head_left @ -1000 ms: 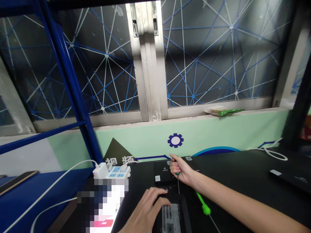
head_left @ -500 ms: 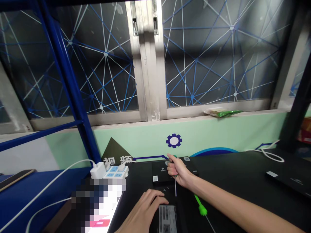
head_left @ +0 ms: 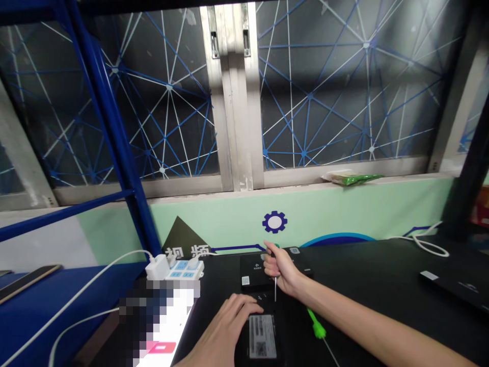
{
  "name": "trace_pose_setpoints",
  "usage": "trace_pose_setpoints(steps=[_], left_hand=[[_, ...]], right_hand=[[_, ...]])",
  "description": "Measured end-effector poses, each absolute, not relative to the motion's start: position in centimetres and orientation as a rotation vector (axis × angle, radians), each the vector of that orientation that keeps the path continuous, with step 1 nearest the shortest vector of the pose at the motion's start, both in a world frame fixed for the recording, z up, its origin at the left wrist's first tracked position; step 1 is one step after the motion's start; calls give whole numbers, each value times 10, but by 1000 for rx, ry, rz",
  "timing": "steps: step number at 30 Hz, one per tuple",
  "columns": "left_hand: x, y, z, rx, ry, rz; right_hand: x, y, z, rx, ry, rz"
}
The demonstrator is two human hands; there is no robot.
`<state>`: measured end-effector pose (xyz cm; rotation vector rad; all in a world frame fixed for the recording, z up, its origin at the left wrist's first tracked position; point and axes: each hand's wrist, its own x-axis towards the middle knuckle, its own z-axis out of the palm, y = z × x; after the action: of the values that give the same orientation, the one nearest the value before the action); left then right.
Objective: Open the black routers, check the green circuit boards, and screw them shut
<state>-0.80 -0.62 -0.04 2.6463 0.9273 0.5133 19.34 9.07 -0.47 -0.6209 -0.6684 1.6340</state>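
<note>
My right hand (head_left: 280, 267) is closed around a green-handled screwdriver (head_left: 275, 288), held upright with its thin shaft pointing down at a black device (head_left: 263, 339). That device lies near the bottom edge and carries a white label. My left hand (head_left: 225, 331) rests flat on the device's left side with fingers spread. A second green screwdriver (head_left: 316, 326) lies on the black table (head_left: 382, 285) under my right forearm. Behind my right hand sits a flat black box (head_left: 254, 270) with small stickers.
A white power strip (head_left: 179, 269) with a plugged charger and white cables stands at the left. A blue rack post (head_left: 110, 127) rises beside it. A white cable (head_left: 428, 244) and a black flat device (head_left: 454, 288) lie at the right. A green-and-white packet (head_left: 349, 176) rests on the window sill.
My right hand has shifted slightly left and up with the screwdriver. My left hand has slid a little along the device, whose label now shows more fully.
</note>
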Motion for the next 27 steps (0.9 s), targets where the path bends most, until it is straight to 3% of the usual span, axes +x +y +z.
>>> trace_pose_setpoints(steps=[17, 27], left_hand=[[-7, -17, 2, 2634, 1038, 392], [-7, -15, 1, 2553, 1386, 642]], right_hand=[[223, 102, 23, -901, -988, 1285], [217, 71, 16, -1049, -1606, 969]])
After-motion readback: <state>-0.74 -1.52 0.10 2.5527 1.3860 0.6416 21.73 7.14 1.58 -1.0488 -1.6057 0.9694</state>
